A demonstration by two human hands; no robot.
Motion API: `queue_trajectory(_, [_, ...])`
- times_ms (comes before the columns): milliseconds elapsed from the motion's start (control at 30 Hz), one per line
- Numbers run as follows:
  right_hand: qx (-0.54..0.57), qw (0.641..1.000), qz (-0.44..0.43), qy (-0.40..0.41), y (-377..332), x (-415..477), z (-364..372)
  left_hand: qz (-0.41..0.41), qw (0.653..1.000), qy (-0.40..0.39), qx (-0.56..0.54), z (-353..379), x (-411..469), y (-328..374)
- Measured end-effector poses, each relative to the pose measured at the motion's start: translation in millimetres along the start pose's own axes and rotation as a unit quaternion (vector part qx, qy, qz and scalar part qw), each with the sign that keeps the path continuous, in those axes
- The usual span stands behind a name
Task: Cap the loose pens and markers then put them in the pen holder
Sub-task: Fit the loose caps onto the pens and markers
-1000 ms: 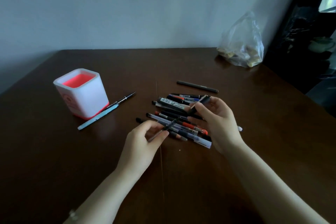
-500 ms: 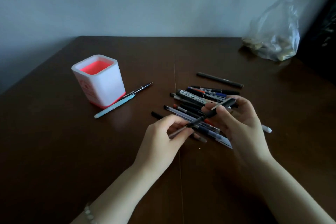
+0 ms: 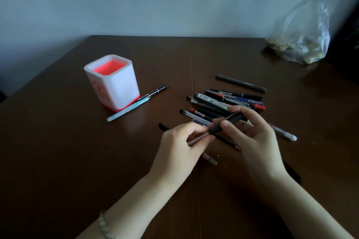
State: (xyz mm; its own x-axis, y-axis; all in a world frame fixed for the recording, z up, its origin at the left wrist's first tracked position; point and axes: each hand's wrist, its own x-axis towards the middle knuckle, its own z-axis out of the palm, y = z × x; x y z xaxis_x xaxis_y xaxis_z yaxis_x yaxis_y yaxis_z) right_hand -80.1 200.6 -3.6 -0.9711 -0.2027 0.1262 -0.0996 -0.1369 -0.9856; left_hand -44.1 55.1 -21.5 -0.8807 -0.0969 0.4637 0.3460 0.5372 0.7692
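Black pen (image 3: 215, 129) pinched at both ends, left hand (image 3: 178, 145) fingers round the barrel, right hand (image 3: 254, 137) fingers on the dark end, six o'clock of the pile (image 3: 223, 101), holder (image 3: 114, 85) at ten o'clock on the table (image 3: 77, 161).

Dim, flat light, no hard shadows. Dark brown glossy worktop (image 3: 58, 161) under the fingers (image 3: 252, 116), with a faint sheen well left of them. Thin seam (image 3: 192, 83) runs front to back, visible beyond the fingers and again on the near side of them. Plain pale grey-blue wall (image 3: 155, 2) beyond the fingers meets the worktop's far edge. Far right of the fingers, back corner: clear plastic bag (image 3: 303, 40), yellowish contents, can't tell what. Dark shape (image 3: 349, 35) past the bag at the right edge, too dark to identify.
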Motion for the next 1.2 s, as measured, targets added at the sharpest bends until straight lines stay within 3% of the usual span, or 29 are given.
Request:
queue_trajectory(167, [0.001,1.000,-0.026,-0.002,1,-3,2,-0.044,0.998,0.005,-0.037,-3,1,0])
queue_trajectory(467, [-0.036,0.994,-0.098,-0.029,3,-5,0,-0.168,0.970,-0.074,-0.158,-10,7,6])
queue_trajectory(567, [-0.057,0.992,-0.111,-0.009,7,-2,1,-0.119,0.987,-0.074,-0.079,-9,10,4])
queue_trajectory(700, [-0.284,0.945,-0.161,-0.005,13,-2,-1,-0.037,0.993,0.028,0.111,-21,17,-9])
queue_trajectory(800, [-0.408,0.899,-0.153,-0.049,13,-4,-3,-0.051,0.951,0.075,0.297,-44,25,-25])
queue_trajectory(900, [-0.471,0.863,-0.166,-0.076,10,-6,0,-0.135,0.907,0.069,0.394,-66,31,-41])
queue_trajectory(1000, [-0.488,0.854,-0.162,-0.083,2,-7,-1,-0.199,0.872,0.034,0.445,-66,33,-49])
queue_trajectory(1200, [-0.511,0.846,-0.112,-0.100,-1,-31,-31,-0.236,0.821,0.026,0.518,-65,31,-55])
